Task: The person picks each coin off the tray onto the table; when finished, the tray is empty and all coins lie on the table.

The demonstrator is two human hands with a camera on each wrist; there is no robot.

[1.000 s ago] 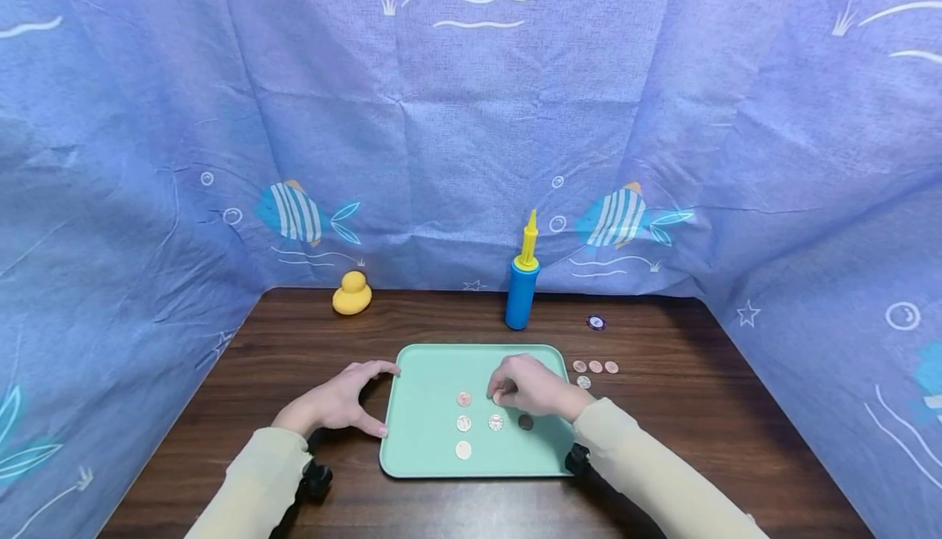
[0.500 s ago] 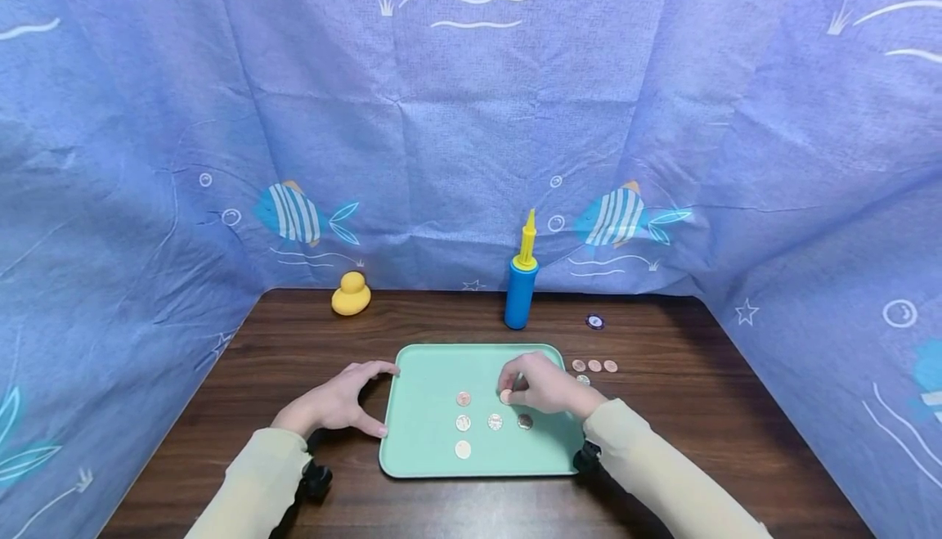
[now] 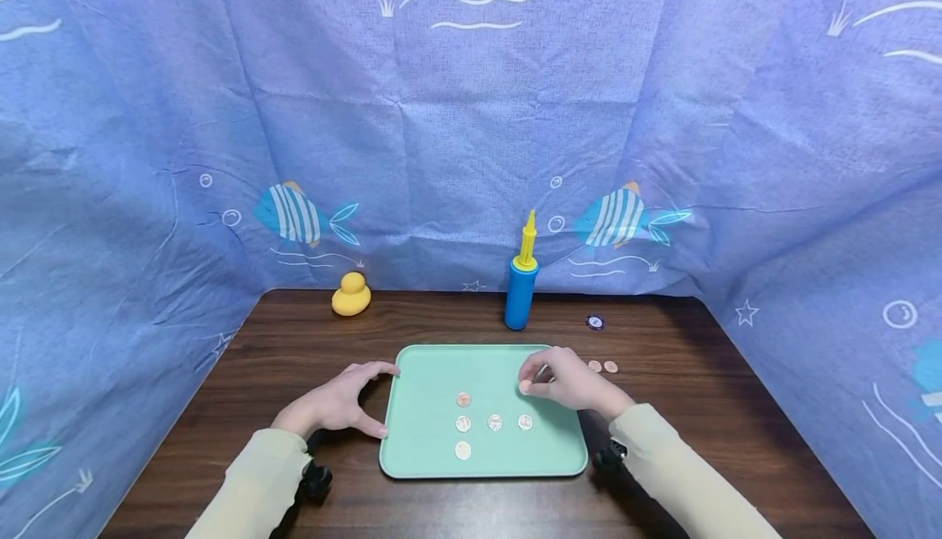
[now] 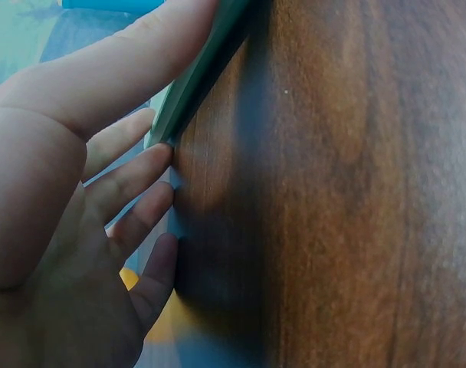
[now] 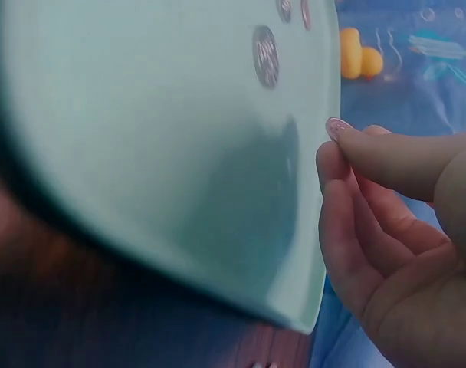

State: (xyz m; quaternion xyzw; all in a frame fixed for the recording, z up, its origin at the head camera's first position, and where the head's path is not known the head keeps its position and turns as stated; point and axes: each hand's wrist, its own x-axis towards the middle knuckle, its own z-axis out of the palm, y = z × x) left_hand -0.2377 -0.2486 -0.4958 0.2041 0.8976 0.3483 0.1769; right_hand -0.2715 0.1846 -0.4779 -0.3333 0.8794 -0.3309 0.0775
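Since a second ago, the right hand [image 3: 570,379] has slid toward the far right side of the green tray [image 3: 427,457], carrying a small coin [image 3: 525,388] with it. Its thumb and first finger are pinched on that coin, just above the tray floor. Four more coins [image 3: 494,423] lie flat on the tray, just in front of those fingertips. The left hand [image 3: 334,404] has not moved. Its fingers are spread open around the tray's left edge, thumb at the near corner and first finger at the far corner, touching the rim. Two loose coins [image 3: 603,366] sit on the wooden table [image 3: 699,375], just behind the right hand's knuckles.
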